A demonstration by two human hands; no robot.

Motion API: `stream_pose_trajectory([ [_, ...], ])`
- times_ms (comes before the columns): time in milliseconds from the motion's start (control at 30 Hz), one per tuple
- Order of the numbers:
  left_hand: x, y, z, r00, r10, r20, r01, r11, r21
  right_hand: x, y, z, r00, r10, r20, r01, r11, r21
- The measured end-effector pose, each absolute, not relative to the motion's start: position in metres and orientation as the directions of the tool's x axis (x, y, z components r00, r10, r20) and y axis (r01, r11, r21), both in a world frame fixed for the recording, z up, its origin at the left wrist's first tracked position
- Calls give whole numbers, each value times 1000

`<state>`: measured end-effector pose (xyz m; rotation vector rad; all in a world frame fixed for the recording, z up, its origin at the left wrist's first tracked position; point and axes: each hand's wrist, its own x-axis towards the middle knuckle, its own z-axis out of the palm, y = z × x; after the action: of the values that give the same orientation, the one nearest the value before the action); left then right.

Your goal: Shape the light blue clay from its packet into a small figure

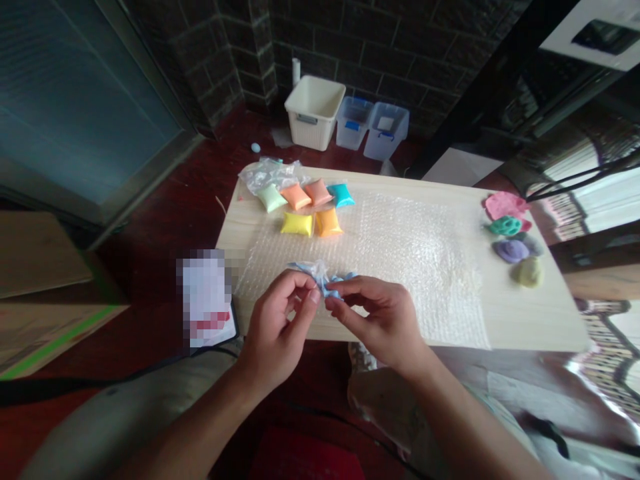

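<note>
Both hands meet over the near edge of a low wooden table (pixel 525 320). My left hand (pixel 278 320) and my right hand (pixel 377 317) each pinch a small clear packet of light blue clay (pixel 325 279) between thumb and fingers, one hand on either side. The packet's plastic is crumpled and partly hidden by my fingertips. It hangs just above a sheet of bubble wrap (pixel 400 253) that covers the middle of the table.
Several sealed clay packets (pixel 306 207), green, orange, blue and yellow, lie at the far left with an empty plastic bag (pixel 265 173). Shaped clay lumps (pixel 513 233) sit at the right edge. Three bins (pixel 345 117) stand by the brick wall. A cardboard box (pixel 45 293) is at left.
</note>
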<state>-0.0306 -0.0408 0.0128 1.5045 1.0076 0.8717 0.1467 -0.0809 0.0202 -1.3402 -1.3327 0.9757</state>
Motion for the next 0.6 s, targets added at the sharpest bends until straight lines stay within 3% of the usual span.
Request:
stream_pose_trajectory([
  [67,-32,-42,13,375,926,48,175,-121,977,148,-82,21,67,995,70,198,56,-979],
  [167,-33,-42,15,375,925,63,176,-137,975,148,-81,22,82,997,-3,39,-6,-999],
  [367,-33,-38,16,338,940,-35,82,8,997,151,-71,22,201,972,-123,-202,-82,-976],
  [467,-34,-33,14,304,948,-92,-9,100,995,160,-64,18,313,940,-134,-210,-69,-975],
  [600,-42,-20,8,206,971,-123,-54,137,989,180,-58,12,535,843,-49,-54,-24,-998],
])
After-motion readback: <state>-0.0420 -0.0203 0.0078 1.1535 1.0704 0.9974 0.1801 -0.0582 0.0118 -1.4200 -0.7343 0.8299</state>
